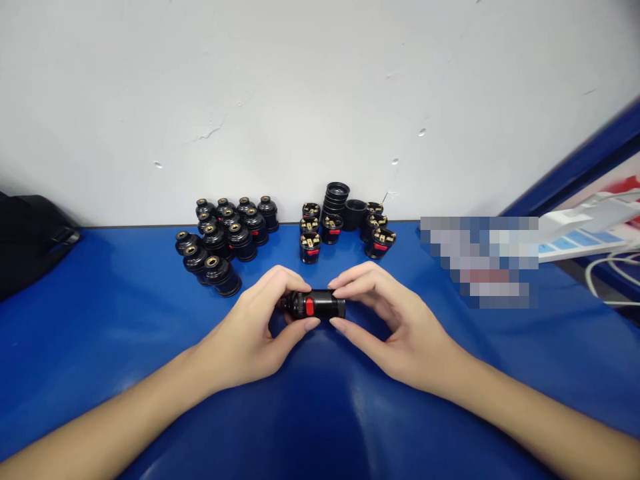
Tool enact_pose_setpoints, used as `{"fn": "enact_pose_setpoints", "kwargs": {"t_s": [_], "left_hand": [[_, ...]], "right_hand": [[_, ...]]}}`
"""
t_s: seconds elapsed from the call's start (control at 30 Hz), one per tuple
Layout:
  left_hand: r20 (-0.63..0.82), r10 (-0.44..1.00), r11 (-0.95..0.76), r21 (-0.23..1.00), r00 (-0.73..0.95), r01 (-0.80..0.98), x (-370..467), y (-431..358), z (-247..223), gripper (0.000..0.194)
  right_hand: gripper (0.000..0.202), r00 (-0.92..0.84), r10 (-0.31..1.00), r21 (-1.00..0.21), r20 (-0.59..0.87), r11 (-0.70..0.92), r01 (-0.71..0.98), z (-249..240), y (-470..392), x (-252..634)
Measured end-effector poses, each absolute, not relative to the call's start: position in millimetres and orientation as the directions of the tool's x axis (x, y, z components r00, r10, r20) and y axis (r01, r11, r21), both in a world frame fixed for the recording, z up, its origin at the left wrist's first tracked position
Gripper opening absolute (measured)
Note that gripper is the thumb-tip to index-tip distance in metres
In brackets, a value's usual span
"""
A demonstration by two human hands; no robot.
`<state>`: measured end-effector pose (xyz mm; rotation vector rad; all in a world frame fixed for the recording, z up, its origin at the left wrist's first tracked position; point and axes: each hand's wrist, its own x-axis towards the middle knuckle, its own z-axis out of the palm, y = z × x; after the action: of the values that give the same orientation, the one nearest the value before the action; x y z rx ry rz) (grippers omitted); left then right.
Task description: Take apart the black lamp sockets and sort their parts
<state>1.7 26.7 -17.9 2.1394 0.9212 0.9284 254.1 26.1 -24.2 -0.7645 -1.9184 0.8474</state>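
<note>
A black lamp holder [323, 305] with a red switch lies on its side between my two hands, its narrow capped end toward the left. Thumb and fingers of my left hand [265, 320] are closed around the capped end, near the switch. My right hand [395, 320] pinches the other end, thumb below and fingertips above. The far ends of the fingers partly cover the holder. Just beyond my hands stand several black socket bodies [310, 248] with brass contacts and red switches.
Several capped black lamp holders [220, 275] stand grouped at the left on the blue table [310, 413]. Against the pale wall [300, 100] are a stack of black threaded rings [336, 200] and a black cup-shaped part [355, 215]. A black bag [30, 240] sits far left; white cables [600, 273] hang at right.
</note>
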Motion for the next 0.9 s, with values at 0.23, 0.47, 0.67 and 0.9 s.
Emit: {"fn": "enact_pose_setpoints", "kwargs": {"t_s": [0.23,0.47,0.67,0.9], "left_hand": [[0.353,0.780,-0.576,0.729,0.517,0.371,0.2,26.2,-16.5,0.020],[0.344,0.783,-0.566,0.739,0.518,0.365,0.9,26.3,-15.9,0.021],[0.340,0.782,-0.570,0.729,0.522,0.379,-0.5,25.6,-15.9,0.020],[0.348,0.784,-0.571,0.729,0.513,0.378,0.3,25.7,-15.9,0.019]], "right_hand": [[0.033,-0.485,0.801,-0.843,0.351,0.495,0.208,-21.7,27.5,253.3],[0.024,-0.460,0.773,-0.805,0.437,0.565,0.184,-24.8,26.6,254.5],[0.030,-0.474,0.798,-0.838,0.371,0.508,0.200,-22.8,27.7,254.6],[0.023,-0.427,0.812,-0.845,0.398,0.506,0.174,-25.1,27.7,254.7]]}}
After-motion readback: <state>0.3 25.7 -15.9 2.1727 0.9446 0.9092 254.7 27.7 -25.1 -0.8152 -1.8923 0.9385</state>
